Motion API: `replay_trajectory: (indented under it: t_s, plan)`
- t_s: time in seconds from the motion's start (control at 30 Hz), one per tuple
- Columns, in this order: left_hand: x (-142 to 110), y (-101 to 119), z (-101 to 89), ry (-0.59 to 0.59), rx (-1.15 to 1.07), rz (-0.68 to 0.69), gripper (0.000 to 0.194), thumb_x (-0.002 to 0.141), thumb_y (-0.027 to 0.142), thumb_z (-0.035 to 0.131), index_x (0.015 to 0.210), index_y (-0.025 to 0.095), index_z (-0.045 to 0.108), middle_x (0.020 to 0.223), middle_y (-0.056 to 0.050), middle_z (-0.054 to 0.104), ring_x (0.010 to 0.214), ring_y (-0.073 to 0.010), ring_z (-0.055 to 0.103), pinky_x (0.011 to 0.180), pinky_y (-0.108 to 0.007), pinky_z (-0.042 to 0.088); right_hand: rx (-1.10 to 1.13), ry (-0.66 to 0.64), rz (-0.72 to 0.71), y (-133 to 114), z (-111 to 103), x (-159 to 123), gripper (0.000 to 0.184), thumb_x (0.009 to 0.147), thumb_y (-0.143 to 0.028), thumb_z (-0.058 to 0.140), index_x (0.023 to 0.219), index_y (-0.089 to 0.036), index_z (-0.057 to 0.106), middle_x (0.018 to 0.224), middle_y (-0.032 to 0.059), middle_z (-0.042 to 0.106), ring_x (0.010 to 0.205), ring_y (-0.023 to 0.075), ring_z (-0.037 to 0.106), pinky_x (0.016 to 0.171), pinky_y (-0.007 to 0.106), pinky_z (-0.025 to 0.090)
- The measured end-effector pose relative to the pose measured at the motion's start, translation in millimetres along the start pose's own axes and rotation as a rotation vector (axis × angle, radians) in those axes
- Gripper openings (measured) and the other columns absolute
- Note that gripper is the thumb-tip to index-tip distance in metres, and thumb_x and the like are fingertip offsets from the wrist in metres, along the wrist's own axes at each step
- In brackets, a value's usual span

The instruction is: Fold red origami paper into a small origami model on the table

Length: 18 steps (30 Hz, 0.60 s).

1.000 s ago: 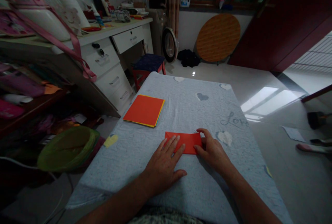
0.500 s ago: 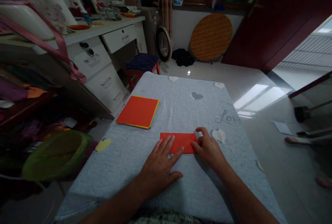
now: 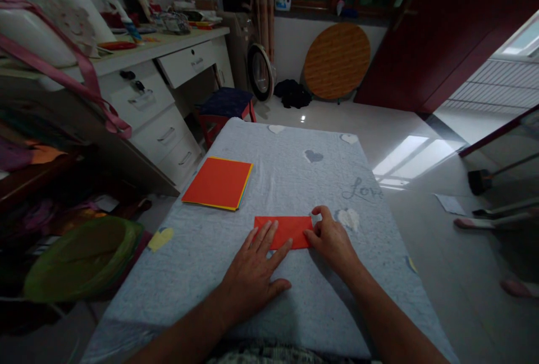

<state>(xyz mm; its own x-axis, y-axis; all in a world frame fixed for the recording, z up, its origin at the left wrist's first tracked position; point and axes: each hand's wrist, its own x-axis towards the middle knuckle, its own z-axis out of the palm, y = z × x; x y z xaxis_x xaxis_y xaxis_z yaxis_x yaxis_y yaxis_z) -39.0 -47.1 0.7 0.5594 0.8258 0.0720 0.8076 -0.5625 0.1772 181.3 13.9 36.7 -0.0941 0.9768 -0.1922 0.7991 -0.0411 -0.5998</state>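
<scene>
A folded sheet of orange-red paper lies as a narrow rectangle on the cloth-covered table, its long side running left to right. My left hand rests flat across its left part, fingers spread and pressing down. At the right end, my right hand has its thumb on the paper's edge and its index finger bent above the corner; the other fingers are curled under and partly hidden. Farther left lies a stack of square coloured paper, red on top, with yellow and blue-green edges showing.
A green-lined bin stands left of the table. Beyond it is a white desk with drawers and clutter. A stool and an open-doored washing machine are behind. A round wooden board leans on the far wall.
The whole view has shifted slightly, so everything sits a little farther left. Both hands keep nearly the same pose on the folded paper.
</scene>
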Motion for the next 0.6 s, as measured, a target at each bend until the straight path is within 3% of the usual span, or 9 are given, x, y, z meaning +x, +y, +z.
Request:
replay_trajectory:
  t_s: [0.47,0.6]
  plan:
    - [0.9,1.2,-1.8,-0.005,0.016,0.006,0.082,0.086,0.067,0.056,0.154,0.031,0.029,0.163,-0.016,0.022,0.147,-0.0367,0.027,0.115,-0.056,0.029,-0.072,0.008,0.01,-3.8,-1.1,0.3,0.03,0.085,-0.017,0.057,0.114,-0.017,0.048,0.063,-0.0028,0.063,0.06,0.0166,0.059,0.059,0.024,0.033]
    - [1.2,1.5,-2.1,-0.008,0.014,0.002,0.083,0.085,0.063,0.061,0.155,0.031,0.028,0.164,-0.015,0.019,0.149,-0.0361,0.023,0.117,-0.055,0.026,-0.249,0.054,-0.051,-4.5,-5.4,-2.4,0.023,0.087,-0.019,0.059,0.109,-0.017,0.055,0.078,0.005,0.068,0.073,0.0215,0.063,0.065,0.029,0.041]
